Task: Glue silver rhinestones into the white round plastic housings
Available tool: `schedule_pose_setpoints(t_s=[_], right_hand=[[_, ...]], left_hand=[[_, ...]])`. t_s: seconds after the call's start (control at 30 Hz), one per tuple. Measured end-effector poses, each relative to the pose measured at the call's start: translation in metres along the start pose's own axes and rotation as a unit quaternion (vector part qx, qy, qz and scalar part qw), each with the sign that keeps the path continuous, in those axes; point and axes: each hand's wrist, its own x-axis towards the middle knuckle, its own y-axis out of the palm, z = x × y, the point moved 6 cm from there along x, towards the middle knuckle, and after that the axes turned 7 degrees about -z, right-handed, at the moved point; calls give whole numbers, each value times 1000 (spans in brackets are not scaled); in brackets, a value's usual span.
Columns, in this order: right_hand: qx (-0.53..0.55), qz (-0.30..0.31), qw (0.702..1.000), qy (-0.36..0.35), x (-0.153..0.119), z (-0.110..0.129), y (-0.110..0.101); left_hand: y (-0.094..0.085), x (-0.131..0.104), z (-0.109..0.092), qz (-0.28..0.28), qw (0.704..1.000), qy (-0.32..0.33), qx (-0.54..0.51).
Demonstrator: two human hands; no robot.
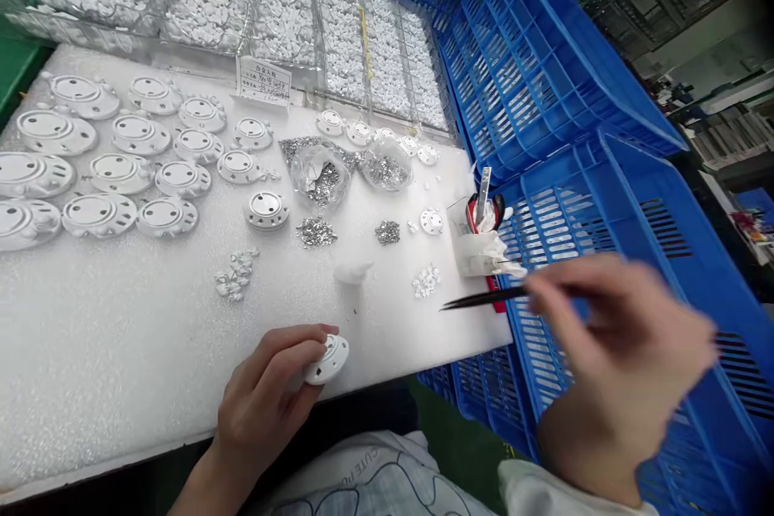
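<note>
White, round plastic disc with small dark holes (327, 361) sits at the near edge of the white foam tabletop (151, 314), held there by the left hand (266, 387), its fingers curled narrowly over the top and side; the right hand (622, 339), blurred, pinches slim black pointed tweezers (487, 297), whose tips aim left, apart from the disc; whether those tips meet, I cannot tell.

Beyond the disc stands a small whitish translucent lump (351, 272); past it lie two heaps of tiny silver metal pieces, one left (316, 231) and one right (388, 232), each just before an open clear plastic bag of similar bits; small white plastic parts cluster to the left (235, 274) and to the right (426, 280).

Similar white discs (112, 172) fill the tabletop's far left in rows; behind them, clear plastic trays (130, 40) hold many small white pieces; blue slatted plastic crates (520, 56) stand along the right.
</note>
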Motion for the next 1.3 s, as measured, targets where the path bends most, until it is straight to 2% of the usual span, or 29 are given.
schedule_pose_setpoints(t_s=[0.07,0.13,0.23,0.33,0.4,0.47,0.57,0.67,0.77,0.83,1.07,1.3], right_hand=[[56,64,995,-47,-27,26,28],[120,57,991,-15,-42,35,46],[150,54,985,71,-54,26,64],[136,109,978,116,-63,15,77],[155,116,965,175,-71,6,80],[218,78,940,251,-80,0,80],[374,17,867,330,-93,8,94],[491,18,798,349,-99,28,119],[542,33,765,346,-102,39,136],[543,40,766,343,-103,40,139],[514,72,799,303,-104,39,135],[540,70,801,247,-98,48,132]], left_hand=[[1,0,0,3,1000,-10,4],[1,-1,0,6,1000,-19,13],[3,-1,1,19,999,-43,24],[4,0,0,37,997,-62,30],[5,1,-1,45,996,-63,30],[6,2,-1,52,996,-65,28],[9,2,-1,70,995,-62,34],[11,1,0,94,993,-56,45],[12,1,0,104,992,-55,42],[12,1,0,108,992,-57,40],[11,1,0,106,991,-66,39],[9,1,2,102,991,-82,26]])
